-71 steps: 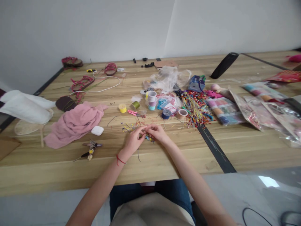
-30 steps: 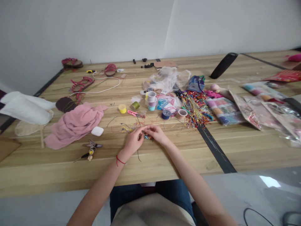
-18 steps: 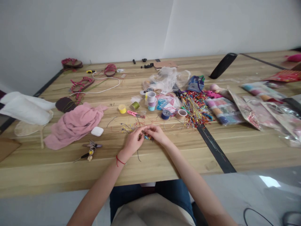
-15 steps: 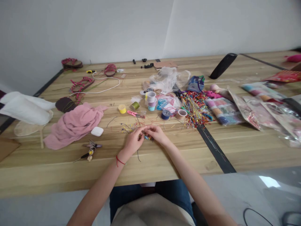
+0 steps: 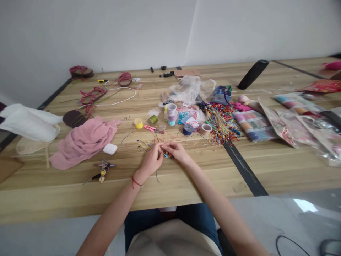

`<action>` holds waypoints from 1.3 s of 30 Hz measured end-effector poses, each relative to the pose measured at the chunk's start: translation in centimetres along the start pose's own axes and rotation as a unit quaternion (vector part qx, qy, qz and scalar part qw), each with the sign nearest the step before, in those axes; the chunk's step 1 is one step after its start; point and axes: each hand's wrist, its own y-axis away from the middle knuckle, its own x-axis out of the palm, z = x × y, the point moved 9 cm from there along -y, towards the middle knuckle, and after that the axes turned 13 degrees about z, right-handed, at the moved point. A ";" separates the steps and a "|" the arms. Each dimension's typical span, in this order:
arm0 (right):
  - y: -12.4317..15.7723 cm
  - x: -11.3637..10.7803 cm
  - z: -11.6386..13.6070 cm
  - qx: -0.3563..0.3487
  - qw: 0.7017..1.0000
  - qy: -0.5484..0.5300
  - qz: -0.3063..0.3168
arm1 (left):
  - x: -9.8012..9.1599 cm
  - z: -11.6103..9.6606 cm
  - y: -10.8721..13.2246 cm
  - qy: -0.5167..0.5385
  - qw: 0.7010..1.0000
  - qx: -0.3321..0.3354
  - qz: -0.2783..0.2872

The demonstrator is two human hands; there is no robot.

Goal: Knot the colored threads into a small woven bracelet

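Fingers: the fingertips of the left hand and right hand come together, pinched on a small multicoloured cord piece.
Held piece: between both hands, low over the wooden table; its exact form is too small to tell.
Left wrist: a red string bracelet circles it.
Just beyond the hands: loose thin cords lie scattered.
Farther ahead: pink-handled thread snips, a yellow spool, an olive thread spool, and a navy thread spool.
Left of the hands: a white earbud case lies beside a crumpled pink cloth.
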 end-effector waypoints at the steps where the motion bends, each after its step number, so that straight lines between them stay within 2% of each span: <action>1: 0.0 -0.1 0.0 0.003 1.000 -0.004 -0.002 | 0.0 0.0 0.0 0.006 1.000 0.001 -0.003; 11: 0.4 -1.5 -0.5 0.030 0.994 -0.078 -0.068 | 0.2 0.1 0.0 -0.001 1.000 0.011 0.006; 24: 0.4 -2.5 -0.5 0.009 0.988 -0.119 -0.100 | 0.3 -0.1 -0.1 0.010 0.999 0.012 0.029; 31: 0.4 -2.1 -0.4 0.009 0.986 -0.145 -0.086 | 0.4 -0.1 0.0 0.005 0.999 0.007 0.034; 39: 0.2 -1.1 -0.7 0.016 0.984 -0.177 -0.032 | 0.4 -0.2 -0.1 -0.009 0.999 0.005 0.037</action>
